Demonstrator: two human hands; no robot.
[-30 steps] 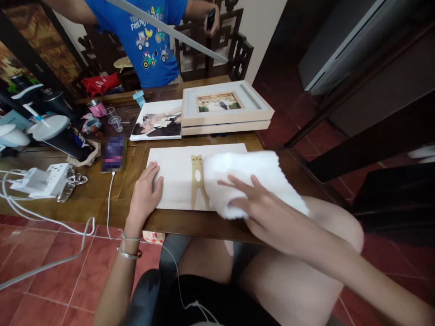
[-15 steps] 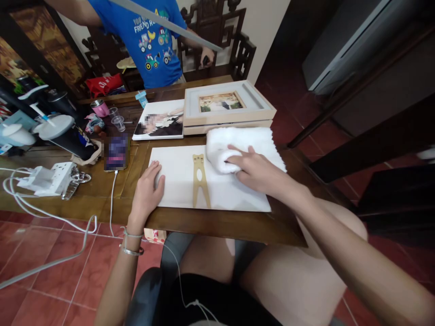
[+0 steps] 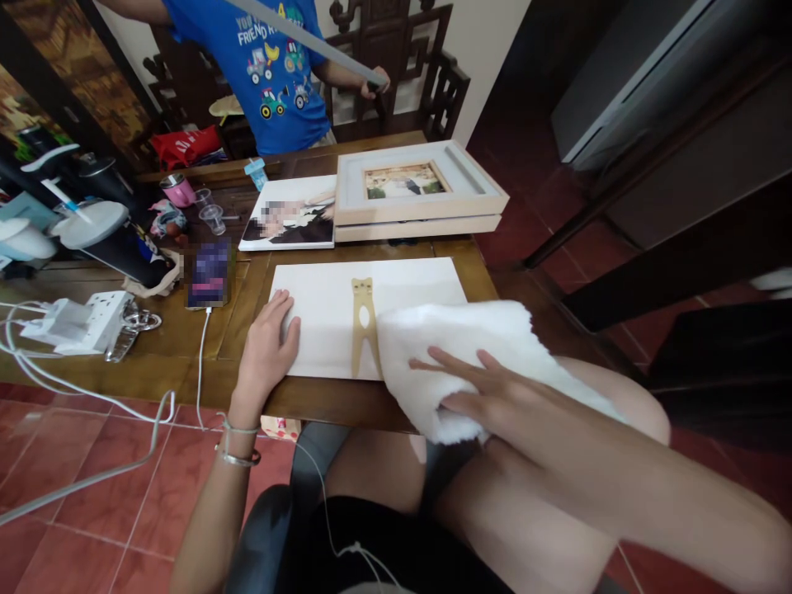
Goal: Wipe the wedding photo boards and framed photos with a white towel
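A white board (image 3: 315, 309) lies flat near the table's front edge. Down its middle runs a tan cat-shaped piece (image 3: 364, 330) with two long legs. My left hand (image 3: 269, 342) rests flat on the board's left edge, fingers stretched out. Over the board's lower right part, and hanging past the table edge towards my lap, is a fluffy white cloth (image 3: 458, 330). My right hand (image 3: 479, 396) presses and grips this cloth, the thumb tucked at its fold. The board's lower right corner is hidden under the cloth.
Behind the board lie a photo print (image 3: 290, 219) and stacked picture frames (image 3: 421, 219). To the left are a phone (image 3: 210, 272) on a cable, a power strip (image 3: 102, 322) and a tumbler (image 3: 117, 239). Across the table a person in a blue shirt (image 3: 266, 66) holds a long grey strip (image 3: 309, 45).
My right hand has drawn the cloth towards me, from the board's upper right to its lower right and over the edge. My left hand stays in place.
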